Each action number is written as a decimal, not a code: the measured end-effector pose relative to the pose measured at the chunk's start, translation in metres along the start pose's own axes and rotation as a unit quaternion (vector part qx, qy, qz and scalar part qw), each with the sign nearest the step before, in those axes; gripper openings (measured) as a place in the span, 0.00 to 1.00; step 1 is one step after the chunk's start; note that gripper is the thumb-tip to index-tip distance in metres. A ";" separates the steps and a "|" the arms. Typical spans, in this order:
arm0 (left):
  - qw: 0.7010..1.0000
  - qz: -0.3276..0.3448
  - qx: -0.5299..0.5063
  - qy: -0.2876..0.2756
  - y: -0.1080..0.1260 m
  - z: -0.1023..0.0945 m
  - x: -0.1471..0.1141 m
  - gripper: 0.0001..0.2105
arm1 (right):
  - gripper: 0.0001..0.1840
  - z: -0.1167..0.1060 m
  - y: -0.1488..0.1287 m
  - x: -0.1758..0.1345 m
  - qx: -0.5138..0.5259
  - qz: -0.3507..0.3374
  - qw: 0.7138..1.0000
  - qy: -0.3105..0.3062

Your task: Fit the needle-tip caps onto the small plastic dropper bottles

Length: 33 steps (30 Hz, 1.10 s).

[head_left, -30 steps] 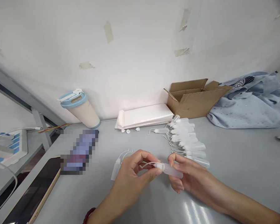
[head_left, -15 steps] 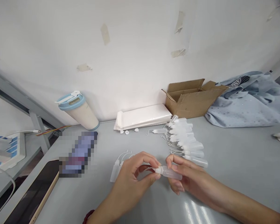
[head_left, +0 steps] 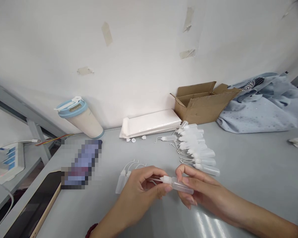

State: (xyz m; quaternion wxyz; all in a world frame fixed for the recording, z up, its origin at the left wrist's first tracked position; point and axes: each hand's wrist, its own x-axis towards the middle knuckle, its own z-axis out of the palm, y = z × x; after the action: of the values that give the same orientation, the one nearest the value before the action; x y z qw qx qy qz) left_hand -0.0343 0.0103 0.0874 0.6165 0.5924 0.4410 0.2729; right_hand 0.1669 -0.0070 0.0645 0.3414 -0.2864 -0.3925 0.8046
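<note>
Between my two hands lies a small translucent squeeze bottle (head_left: pixel 182 186) with a white cap and thin tip pointing left. My left hand (head_left: pixel 145 186) pinches the cap end between thumb and fingers, with the thin tip passing behind them. My right hand (head_left: pixel 195 183) grips the bottle's body between thumb and fingers. Beyond my right hand, several similar bottles (head_left: pixel 197 147) lie in a row, their thin curved tips to the left. Left of my left hand, a few more bottles (head_left: pixel 121 181) lie partly hidden behind it.
A stack of white padded envelopes (head_left: pixel 151 122) rests against the wall, small white caps (head_left: pixel 133 140) before it. An open cardboard box (head_left: pixel 203 107) and a blue-grey cloth (head_left: pixel 260 112) stand at right. To the left are a tumbler (head_left: pixel 83 120), a blurred phone-like object (head_left: pixel 83 162) and a dark phone (head_left: pixel 36 201).
The fingers of my left hand have shifted slightly at the cap, and the bottle is tilted a little more. The whole view has moved slightly. Both hands keep their hold.
</note>
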 end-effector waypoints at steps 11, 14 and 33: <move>0.998 -0.027 0.062 -0.010 0.002 0.002 -0.001 0.16 | 0.10 0.001 0.000 -0.001 -0.078 0.004 0.997 0.006; 0.997 -0.025 0.067 0.010 -0.002 0.006 0.000 0.18 | 0.10 0.002 -0.001 -0.003 -0.231 -0.008 0.972 0.037; 0.954 0.116 0.275 0.023 -0.006 0.013 -0.004 0.08 | 0.22 -0.002 0.002 0.005 -0.190 0.044 0.980 0.039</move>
State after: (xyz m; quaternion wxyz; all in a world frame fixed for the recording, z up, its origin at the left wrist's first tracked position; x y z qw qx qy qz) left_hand -0.0262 0.0000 0.0807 0.3839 0.7797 0.4413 0.2238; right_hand 0.1648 -0.0035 0.0604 0.2604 -0.3941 -0.5113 0.7179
